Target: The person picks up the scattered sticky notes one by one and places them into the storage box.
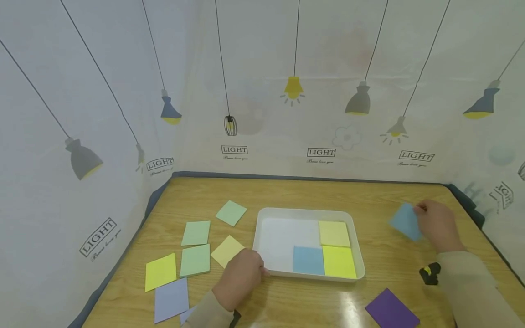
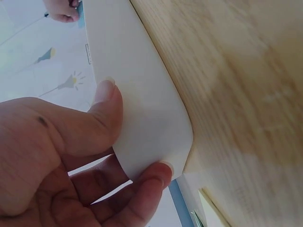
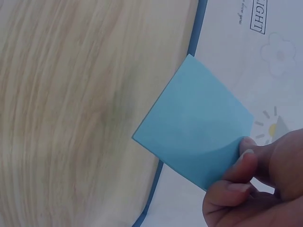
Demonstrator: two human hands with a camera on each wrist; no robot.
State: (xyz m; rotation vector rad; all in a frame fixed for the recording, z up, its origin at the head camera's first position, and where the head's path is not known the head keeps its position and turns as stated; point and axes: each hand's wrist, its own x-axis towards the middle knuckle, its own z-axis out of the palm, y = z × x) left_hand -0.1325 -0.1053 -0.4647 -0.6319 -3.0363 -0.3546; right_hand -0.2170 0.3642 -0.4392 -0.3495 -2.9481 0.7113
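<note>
My right hand (image 1: 439, 224) pinches a blue sticky note pad (image 3: 194, 123) by one edge, tilted above the right side of the table. With thumb and fingers, my left hand (image 1: 241, 277) grips the near left corner of a white tray (image 2: 142, 94). Inside the tray, a pale yellow pad (image 1: 334, 233) lies at the back right. Below it in the head view is a bright yellow pad (image 1: 339, 262), with another blue pad (image 1: 308, 260) beside it on the left. The tray's left part shows its white bottom.
Left of the tray lie several green pads (image 1: 195, 260), a light yellow pad (image 1: 227, 250), a yellow pad (image 1: 160, 272) and lavender pads (image 1: 171, 300). A purple pad (image 1: 392, 309) lies at the front right. A printed sheet (image 1: 262, 114) hangs behind the table.
</note>
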